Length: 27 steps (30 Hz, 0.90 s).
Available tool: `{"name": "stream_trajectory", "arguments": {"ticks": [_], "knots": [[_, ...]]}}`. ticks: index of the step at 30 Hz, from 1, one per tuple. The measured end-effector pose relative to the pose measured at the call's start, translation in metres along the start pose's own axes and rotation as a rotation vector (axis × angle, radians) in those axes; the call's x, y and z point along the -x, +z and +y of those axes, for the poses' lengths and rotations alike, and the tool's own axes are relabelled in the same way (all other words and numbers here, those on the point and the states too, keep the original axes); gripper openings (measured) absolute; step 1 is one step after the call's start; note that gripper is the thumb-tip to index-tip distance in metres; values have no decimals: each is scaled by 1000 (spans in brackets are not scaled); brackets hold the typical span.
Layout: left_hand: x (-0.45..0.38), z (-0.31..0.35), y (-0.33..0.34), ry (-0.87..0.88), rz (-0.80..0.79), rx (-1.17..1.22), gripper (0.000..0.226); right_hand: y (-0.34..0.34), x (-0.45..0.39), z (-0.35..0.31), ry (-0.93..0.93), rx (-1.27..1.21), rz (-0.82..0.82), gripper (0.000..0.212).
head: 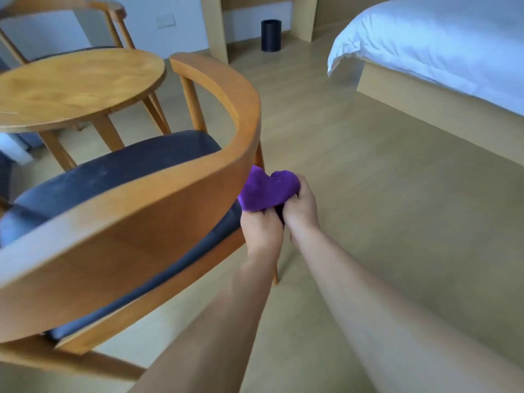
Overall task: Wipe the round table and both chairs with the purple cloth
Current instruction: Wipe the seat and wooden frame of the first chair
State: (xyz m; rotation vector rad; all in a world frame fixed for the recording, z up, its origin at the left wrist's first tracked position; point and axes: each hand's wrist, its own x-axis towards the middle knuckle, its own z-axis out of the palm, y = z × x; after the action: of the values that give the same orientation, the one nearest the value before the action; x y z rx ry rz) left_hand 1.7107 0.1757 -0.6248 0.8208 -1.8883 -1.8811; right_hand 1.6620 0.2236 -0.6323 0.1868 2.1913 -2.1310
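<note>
Both hands' grip bunches the purple cloth point(268, 191) beside near chair point(158, 199); bed point(442, 43) right

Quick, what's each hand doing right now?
Left hand: fingers curled, gripping the purple cloth.
Right hand: also gripping the purple cloth, bunched between both hands beside the near chair.

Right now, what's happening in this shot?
A person holds the purple cloth bunched in both hands, the left hand and the right hand gripping it together just beside the curved back of the near chair. The cloth looks to be off the chair's wood, apparently being gathered or refolded rather than wiping. The round table stands beyond that chair, and the far chair is behind it. A bed and a black bin are further off.
</note>
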Motion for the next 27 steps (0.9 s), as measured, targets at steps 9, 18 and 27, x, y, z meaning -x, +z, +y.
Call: {"name": "stream_trajectory", "arguments": {"ticks": [9,18,27], "knots": [[88,155,1,166,-100,221,25,-45,68,-154,-140,-420,25,26],[22,293,-93,199,93,185,24,65,71,-288,-287,-39,40,41],[-133,219,-192,46,26,169,22,237,16,-205,28,-52,12,26]]}}
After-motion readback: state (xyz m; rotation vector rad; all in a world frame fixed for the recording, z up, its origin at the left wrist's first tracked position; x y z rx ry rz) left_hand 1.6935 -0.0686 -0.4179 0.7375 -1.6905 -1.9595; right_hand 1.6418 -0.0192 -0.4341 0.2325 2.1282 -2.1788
